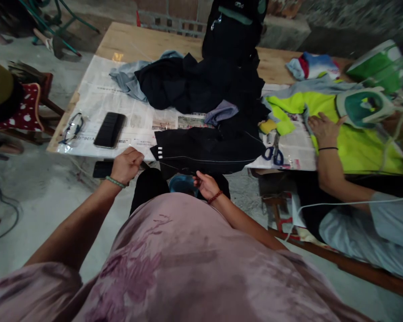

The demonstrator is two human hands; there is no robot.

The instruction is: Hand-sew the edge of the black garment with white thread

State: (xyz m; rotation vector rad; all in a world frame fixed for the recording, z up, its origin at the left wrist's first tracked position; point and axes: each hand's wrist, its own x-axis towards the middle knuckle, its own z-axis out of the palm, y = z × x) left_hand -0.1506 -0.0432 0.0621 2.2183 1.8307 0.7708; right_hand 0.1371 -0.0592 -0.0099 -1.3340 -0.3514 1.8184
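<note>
A folded black garment with thin pale piping and small white bars at one end lies along the table's near edge. My left hand is closed in a fist just beyond its left end, over the edge. A small dark end shows beside that fist; what it holds I cannot make out. At the garment's near edge, my right hand is closed, thumb and fingertips against the cloth. Behind lies a heap of dark clothing, with a grey-purple piece of cloth on its near side.
Newspaper covers much of the wooden table. On it are a smartphone, glasses and blue-handled scissors. At right, a co-worker's hand rests on a yellow-green garment beside an iron. A backpack stands behind.
</note>
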